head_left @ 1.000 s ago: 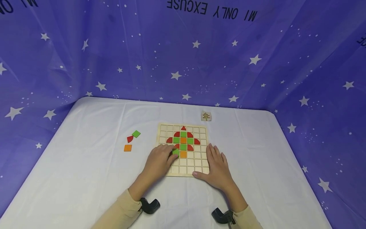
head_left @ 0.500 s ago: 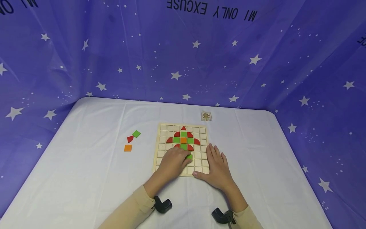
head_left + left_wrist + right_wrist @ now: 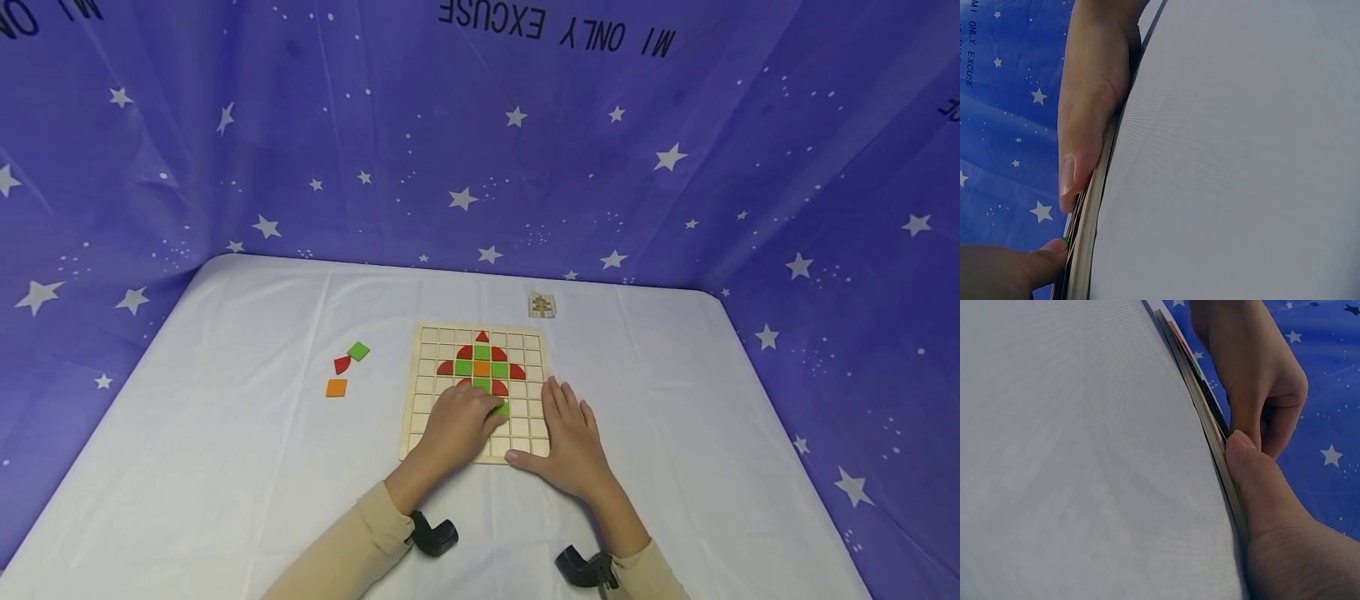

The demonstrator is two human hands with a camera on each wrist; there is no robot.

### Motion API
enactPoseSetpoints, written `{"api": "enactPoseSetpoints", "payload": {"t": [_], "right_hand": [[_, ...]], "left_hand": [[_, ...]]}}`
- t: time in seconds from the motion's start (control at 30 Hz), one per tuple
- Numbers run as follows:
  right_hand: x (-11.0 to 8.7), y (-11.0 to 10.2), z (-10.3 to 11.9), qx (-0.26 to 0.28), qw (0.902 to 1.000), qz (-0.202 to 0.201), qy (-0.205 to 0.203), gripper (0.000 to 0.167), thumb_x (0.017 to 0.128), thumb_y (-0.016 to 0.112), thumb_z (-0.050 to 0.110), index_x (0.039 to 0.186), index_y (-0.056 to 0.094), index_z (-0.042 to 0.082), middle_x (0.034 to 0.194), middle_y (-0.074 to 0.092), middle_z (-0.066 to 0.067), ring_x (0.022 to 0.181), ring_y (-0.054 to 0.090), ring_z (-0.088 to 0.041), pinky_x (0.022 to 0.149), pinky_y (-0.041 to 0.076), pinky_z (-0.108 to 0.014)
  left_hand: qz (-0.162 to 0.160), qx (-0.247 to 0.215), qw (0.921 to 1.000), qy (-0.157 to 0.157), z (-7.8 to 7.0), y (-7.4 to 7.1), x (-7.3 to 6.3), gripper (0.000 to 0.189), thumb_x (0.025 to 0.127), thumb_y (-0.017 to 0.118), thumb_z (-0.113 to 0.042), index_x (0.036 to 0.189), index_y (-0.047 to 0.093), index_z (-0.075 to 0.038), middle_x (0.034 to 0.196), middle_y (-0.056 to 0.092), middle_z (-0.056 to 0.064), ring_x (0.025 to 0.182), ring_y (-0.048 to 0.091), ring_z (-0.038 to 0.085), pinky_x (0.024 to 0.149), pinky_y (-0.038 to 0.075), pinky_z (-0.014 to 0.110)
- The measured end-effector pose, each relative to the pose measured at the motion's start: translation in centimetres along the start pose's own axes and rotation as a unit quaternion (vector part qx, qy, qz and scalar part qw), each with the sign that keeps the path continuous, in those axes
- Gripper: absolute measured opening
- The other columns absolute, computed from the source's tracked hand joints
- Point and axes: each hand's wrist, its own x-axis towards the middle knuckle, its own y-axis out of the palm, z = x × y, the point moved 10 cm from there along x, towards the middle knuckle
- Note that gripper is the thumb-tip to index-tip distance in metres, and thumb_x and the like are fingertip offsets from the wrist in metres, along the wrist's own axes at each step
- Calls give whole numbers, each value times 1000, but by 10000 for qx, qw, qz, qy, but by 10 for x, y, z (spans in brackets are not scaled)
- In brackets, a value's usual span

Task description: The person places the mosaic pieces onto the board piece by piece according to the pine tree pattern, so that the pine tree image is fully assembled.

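A light wooden grid board (image 3: 423, 400) lies on the white-covered table, with red, green and orange tiles set in its cells in a tree-like shape. My left hand (image 3: 459, 422) is over the lower middle of the board and pinches a green square tile (image 3: 502, 409). That hand hides the cells around it; a sliver of green shows at the left thumb tip (image 3: 1057, 245) in the left wrist view. My right hand (image 3: 572, 442) rests along the board's lower right corner, fingers extended by the right edge and thumb on the near edge.
Left of the board lie a green square tile (image 3: 358, 351), a red quarter-round tile (image 3: 342, 365) and an orange square tile (image 3: 336, 388). Behind the board is a small pattern card (image 3: 542, 305). A purple star-printed curtain (image 3: 420, 150) surrounds the table (image 3: 660, 375).
My left hand has carried the green tile rightward across the board, past the lower orange tile's cell, which it now covers. In the last half second it shifted only slightly right. My right hand stayed put.
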Motion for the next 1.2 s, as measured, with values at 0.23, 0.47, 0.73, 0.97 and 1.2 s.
{"api": "enactPoseSetpoints", "payload": {"t": [0.23,0.47,0.73,0.97,1.2], "right_hand": [[0,0,-1,-15,10000,-4,11,128,71,55,88,160,9,10,169,7,-6,156,4,-28,121,5,-56],[0,1,-2,-7,10000,35,44,128,71,55,89,160,8,11,169,6,-5,156,3,-27,121,5,-56],[1,1,-2,-16,10000,17,38,128,71,55,89,160,8,11,169,6,-5,156,3,-27,121,5,-55],[1,0,-1,6,10000,-21,22,128,71,55,88,160,8,11,169,7,-6,156,3,-27,121,5,-55],[0,0,-1,23,10000,27,60,128,71,57,87,160,8,11,169,6,-5,156,2,-26,122,4,-55]], "left_hand": [[-155,-101,9996,-217,2,-2,1,18,86,77,-30,98,80,-17,84,74,-3,81,64,17,79,52,36],[-257,-186,9988,-375,4,-3,3,18,85,78,-30,98,80,-18,86,75,-2,82,64,17,78,51,35],[-195,-482,9962,-702,11,-1,4,18,81,82,-30,95,81,-19,90,77,-4,85,67,18,77,51,36],[-115,-683,9932,-933,16,-1,6,18,80,83,-28,96,82,-19,90,77,-5,86,66,18,77,49,36],[-34,-238,9977,-636,10,-2,4,19,83,79,-33,99,81,-23,79,74,-4,76,62,17,71,48,33]]}}
